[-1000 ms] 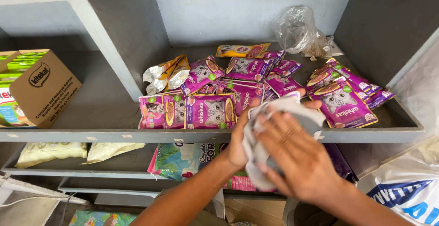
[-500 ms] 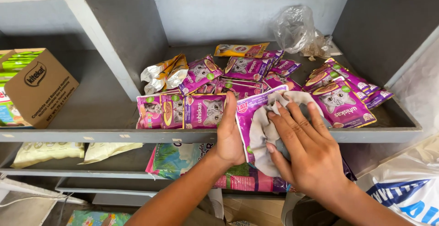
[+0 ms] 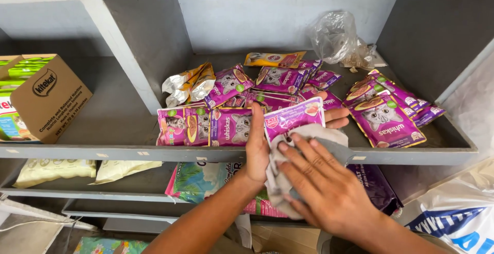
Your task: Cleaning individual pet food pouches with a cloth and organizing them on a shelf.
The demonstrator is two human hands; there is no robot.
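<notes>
My left hand (image 3: 258, 146) holds a purple pet-food pouch (image 3: 293, 116) upright at the front edge of the grey shelf (image 3: 128, 151); its fingers show behind the pouch on the right. My right hand (image 3: 321, 187) presses a grey cloth (image 3: 329, 137) flat against the lower front of that pouch. Many more purple pouches (image 3: 229, 125) lie scattered on the shelf behind, with another pile (image 3: 388, 115) to the right.
A brown cardboard box (image 3: 49, 97) stands at the left of the shelf. A crumpled clear plastic bag (image 3: 337, 38) sits at the back. Pale bags (image 3: 51, 169) and colourful packs (image 3: 203, 179) lie on the lower shelf. A white sack (image 3: 458, 218) is at bottom right.
The pouch, first hidden behind the cloth and my hands, has been raised into view. My right hand has slid the cloth downward across its front.
</notes>
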